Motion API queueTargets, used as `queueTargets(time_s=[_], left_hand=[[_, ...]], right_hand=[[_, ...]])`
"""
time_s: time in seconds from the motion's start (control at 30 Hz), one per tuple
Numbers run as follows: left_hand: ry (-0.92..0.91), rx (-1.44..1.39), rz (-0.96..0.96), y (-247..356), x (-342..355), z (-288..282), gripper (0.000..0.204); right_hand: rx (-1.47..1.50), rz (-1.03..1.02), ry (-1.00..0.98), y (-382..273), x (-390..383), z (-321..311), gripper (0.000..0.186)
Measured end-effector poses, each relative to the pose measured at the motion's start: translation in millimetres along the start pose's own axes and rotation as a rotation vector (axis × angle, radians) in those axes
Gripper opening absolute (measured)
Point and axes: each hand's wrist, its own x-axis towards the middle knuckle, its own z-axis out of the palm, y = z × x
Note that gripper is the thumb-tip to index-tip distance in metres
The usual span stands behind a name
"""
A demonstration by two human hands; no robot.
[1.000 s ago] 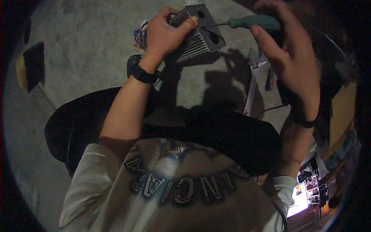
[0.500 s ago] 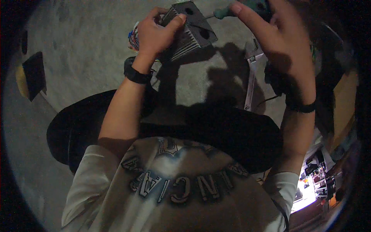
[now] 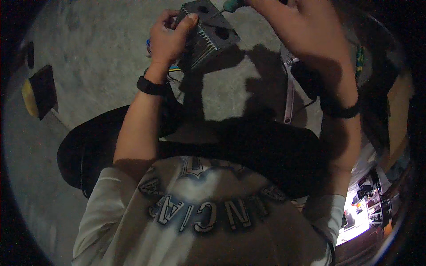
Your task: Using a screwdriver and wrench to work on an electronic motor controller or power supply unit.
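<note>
Near the top middle, my left hand [image 3: 167, 42] is closed around a grey finned metal box [image 3: 206, 51], thumb on the edge of its end face. That face has two dark round holes. Coloured wires [image 3: 175, 68] come out by the box's lower left side. My right hand [image 3: 306, 33], cut off by the upper edge, grips a screwdriver [image 3: 230, 5] with a green handle. Its thin shaft reaches down-left to the box's end face, between the holes. Whether the tip sits in a screw cannot be made out; the right fingers are partly out of frame.
An adjustable wrench [image 3: 289, 95] lies on the concrete floor [image 3: 102, 57] right of the box's shadow. At the far left stands a black and yellow object [image 3: 41, 92]. A cardboard piece [image 3: 399, 115] is at the right, above a brightly lit patch [image 3: 357, 217]. My dark-clothed legs [image 3: 239, 146] cross the middle.
The box and my left hand have shifted slightly left. My right hand and the screwdriver have moved up and left, with the shaft now lying more over the box's end face.
</note>
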Motion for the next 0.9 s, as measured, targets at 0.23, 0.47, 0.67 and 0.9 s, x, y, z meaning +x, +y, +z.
queueTargets(time_s=[0.23,0.47,0.67,0.9], left_hand=[[0.009,-0.047,-0.022,-6,5,-6,0.038],[0.012,-0.194,-0.041,-23,4,-31,0.029],[-0.016,-0.257,-0.077,-6,6,-11,0.029],[-0.025,-0.285,-0.087,-9,13,-12,0.029]], right_hand=[[-0.054,-0.08,0.353,17,-14,45,0.026],[0.124,-0.187,0.398,49,-30,33,0.023],[-0.053,0.021,0.314,28,-55,15,0.024],[-0.007,-0.043,0.245,39,-57,9,0.023]])
